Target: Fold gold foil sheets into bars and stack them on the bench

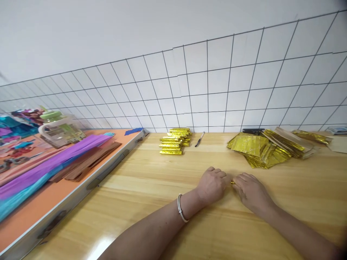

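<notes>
My left hand (213, 186) is closed with its knuckles up, low over the wooden table. Whatever its fingers hold is hidden beneath them. Just to its right, my right hand (252, 191) is pinched, and the tip of a gold foil strip (232, 182) pokes out at its fingertips. A narrow gap separates the two hands. Ahead and to the left lies a stack of folded gold foil strips (173, 144). Beyond my right hand, flat gold foil sheets (249, 146) are heaped loosely.
A pen (200, 139) lies beside the stacked strips. At left, a raised orange board (73, 195) carries purple crepe paper (67, 153), brown strips (94, 159), scissors (18, 162) and a clear bottle with a green lid (51, 115). A white wall with black grid lines (195, 86) stands behind.
</notes>
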A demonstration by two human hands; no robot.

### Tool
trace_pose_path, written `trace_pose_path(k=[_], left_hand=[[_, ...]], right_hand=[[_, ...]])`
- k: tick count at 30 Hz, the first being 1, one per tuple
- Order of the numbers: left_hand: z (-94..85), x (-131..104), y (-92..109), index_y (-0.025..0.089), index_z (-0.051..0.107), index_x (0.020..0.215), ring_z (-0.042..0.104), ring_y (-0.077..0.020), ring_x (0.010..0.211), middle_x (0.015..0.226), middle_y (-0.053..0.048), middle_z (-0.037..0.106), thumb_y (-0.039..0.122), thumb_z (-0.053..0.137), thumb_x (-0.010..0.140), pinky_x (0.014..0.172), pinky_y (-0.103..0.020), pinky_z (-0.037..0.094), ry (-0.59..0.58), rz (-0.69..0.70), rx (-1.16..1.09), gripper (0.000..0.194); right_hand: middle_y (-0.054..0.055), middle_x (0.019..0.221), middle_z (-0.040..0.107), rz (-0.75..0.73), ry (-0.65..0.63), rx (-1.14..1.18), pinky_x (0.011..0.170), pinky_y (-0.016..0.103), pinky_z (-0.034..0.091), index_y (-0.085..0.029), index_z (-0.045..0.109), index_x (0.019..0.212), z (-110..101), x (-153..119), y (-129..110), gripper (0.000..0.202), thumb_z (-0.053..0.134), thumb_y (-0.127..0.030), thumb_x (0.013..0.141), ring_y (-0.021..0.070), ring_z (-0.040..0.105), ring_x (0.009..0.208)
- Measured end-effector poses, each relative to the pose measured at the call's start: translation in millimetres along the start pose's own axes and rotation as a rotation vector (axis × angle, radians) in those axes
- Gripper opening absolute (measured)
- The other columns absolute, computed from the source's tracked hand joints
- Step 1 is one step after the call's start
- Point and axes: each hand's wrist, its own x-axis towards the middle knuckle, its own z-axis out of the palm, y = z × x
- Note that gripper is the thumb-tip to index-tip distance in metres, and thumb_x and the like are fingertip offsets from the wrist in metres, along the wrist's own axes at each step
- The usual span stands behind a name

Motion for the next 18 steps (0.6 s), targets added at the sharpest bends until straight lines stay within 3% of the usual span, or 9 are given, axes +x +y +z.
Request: trace_pose_path(k=[7,18], left_hand=[[-1.0,-3.3,-6.2,0.02,0.053,0.104,0.053,-0.0172,0.081,0.085,-0.002,0.06,0.019,0.047,0.084,0.072,-0.03,0.034,0.044,-0.016,-0.019,0.021],[2.0,-3.6,-7.0,0.017,0.055,0.087,0.051,-0.0174,0.075,0.079,-0.002,0.059,0.017,0.049,0.079,0.07,-0.031,0.033,0.086,0.033,0.011,0.01]], right_hand=[[0.005,0.077,0.059,0.006,-0.017,0.027,0.068,0.032,0.035,-0.019,0.055,0.08,0.3,-0.8,6.9,0.018,0.039,-0.024,0.089,0.0196,0.051,0.076],[0.006,0.078,0.057,-0.038,-0.064,-0.016,0.072,0.034,0.037,-0.019,0.052,0.073,-4.8,2.9,0.5,0.019,0.041,-0.02,0.088,0.0214,0.048,0.082]])
